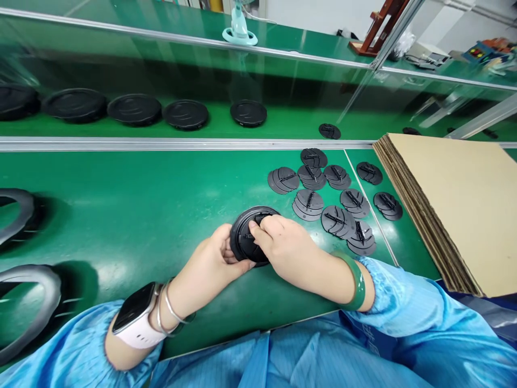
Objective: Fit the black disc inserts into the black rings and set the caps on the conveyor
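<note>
Over the green bench I hold a round black plastic ring (235, 241) with a raised rim. My left hand (212, 260) grips it from the left, thumb along the near edge and fingers curled underneath. Inside the ring lies a thin black disc (246, 243). The bent fingers of my right hand (285, 245) close on the disc's middle, with the fingertips partly hidden. Just beyond my right wrist, several flat black discs (307, 206) with a bar across each lie in overlapping groups.
Assembled-looking black round parts (135, 109) line the shelf behind a metal rail (161, 144). At the left are two large black rings (44, 293). A cardboard stack (452, 205) occupies the right side. A pale green fan base (239, 35) stands on the upper shelf.
</note>
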The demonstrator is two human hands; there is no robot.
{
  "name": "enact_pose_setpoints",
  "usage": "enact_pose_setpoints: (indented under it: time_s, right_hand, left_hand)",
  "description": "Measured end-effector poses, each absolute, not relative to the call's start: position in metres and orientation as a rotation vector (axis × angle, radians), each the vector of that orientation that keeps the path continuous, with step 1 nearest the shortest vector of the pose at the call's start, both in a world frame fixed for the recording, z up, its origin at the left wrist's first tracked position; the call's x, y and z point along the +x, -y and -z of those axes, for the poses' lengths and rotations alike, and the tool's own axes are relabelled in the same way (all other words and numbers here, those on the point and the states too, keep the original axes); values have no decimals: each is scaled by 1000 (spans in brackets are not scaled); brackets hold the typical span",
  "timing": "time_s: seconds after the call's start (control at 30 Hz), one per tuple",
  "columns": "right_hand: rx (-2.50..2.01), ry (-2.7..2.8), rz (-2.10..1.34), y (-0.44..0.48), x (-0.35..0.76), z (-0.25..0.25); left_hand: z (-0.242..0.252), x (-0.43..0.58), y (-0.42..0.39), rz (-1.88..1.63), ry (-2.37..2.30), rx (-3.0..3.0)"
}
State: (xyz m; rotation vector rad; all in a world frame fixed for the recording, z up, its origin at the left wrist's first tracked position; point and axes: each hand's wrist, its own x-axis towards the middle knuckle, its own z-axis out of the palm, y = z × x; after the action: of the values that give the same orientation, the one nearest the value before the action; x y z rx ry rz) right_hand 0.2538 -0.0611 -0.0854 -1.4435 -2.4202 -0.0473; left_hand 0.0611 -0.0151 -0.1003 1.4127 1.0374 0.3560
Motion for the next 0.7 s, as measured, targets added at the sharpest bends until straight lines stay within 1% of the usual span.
enact_pose_setpoints:
  time_s: [0.1, 0.2, 0.33, 0.4, 0.5, 0.7]
  right_hand:
    - [-1300, 2266, -39, 58, 261, 82]
    - [-1373, 1954, -176, 54, 270, 79]
    - [-1573, 1701, -608, 49, 274, 83]
    - [-1591, 1642, -742, 47, 273, 88]
    - [-1581, 1598, -766, 46, 269, 93]
    - [-1588, 1486, -790, 43, 261, 97]
  left_hand:
    - [102, 61, 13, -418, -1023, 1357]
    - [100, 62, 11, -475, -989, 1270]
    - [98, 61, 11, -448, -986, 1296]
    - [98, 58, 11, -429, -956, 1358]
    - [98, 54, 11, -421, -918, 1465]
    - [94, 55, 11, -365, -1005, 1624]
